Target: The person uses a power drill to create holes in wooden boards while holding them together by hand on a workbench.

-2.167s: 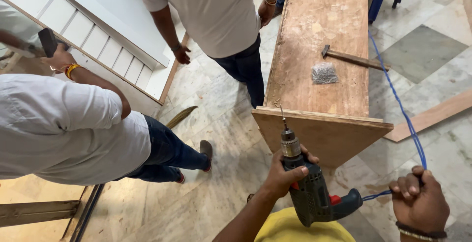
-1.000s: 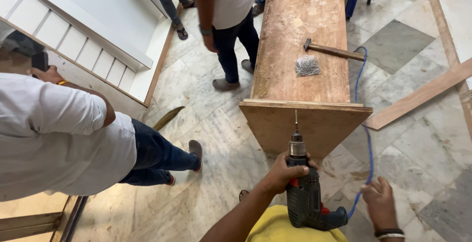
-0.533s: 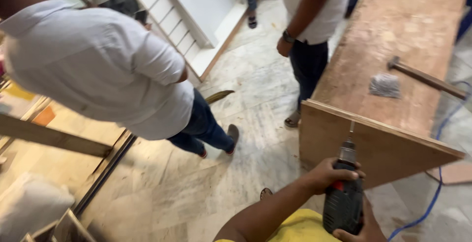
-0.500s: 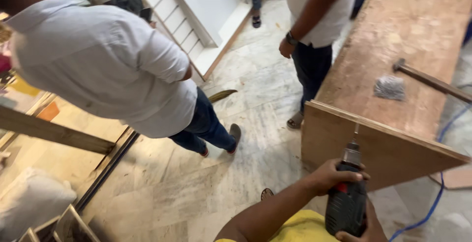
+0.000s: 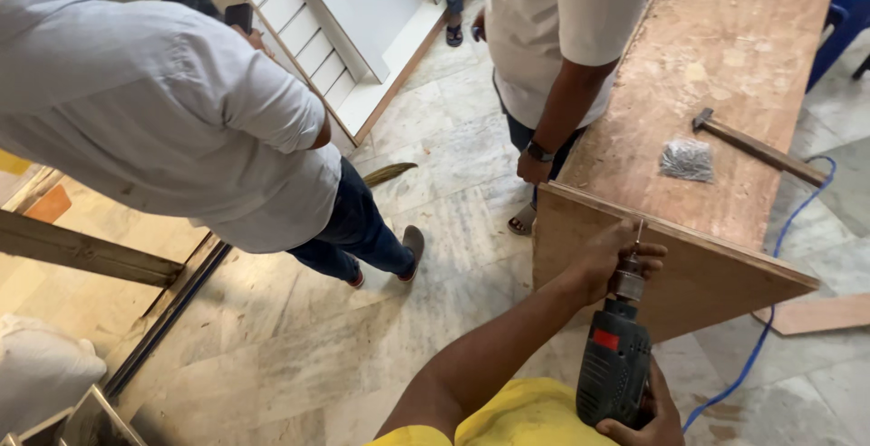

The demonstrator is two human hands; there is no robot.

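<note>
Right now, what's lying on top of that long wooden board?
On the wooden board lie a hammer and a small grey heap of nails or screws. Its far end runs out of view. What is under it is hidden by its end panel.

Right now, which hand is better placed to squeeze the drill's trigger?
The right hand, probably: it wraps the rear grip of the drill. The left hand is up at the chuck, steadying the bit against the plywood panel.

Bright, even daylight with soft, faint shadows on the marble floor (image 5: 272, 337); sharp focus, slight wide-angle stretch at edges.
</note>
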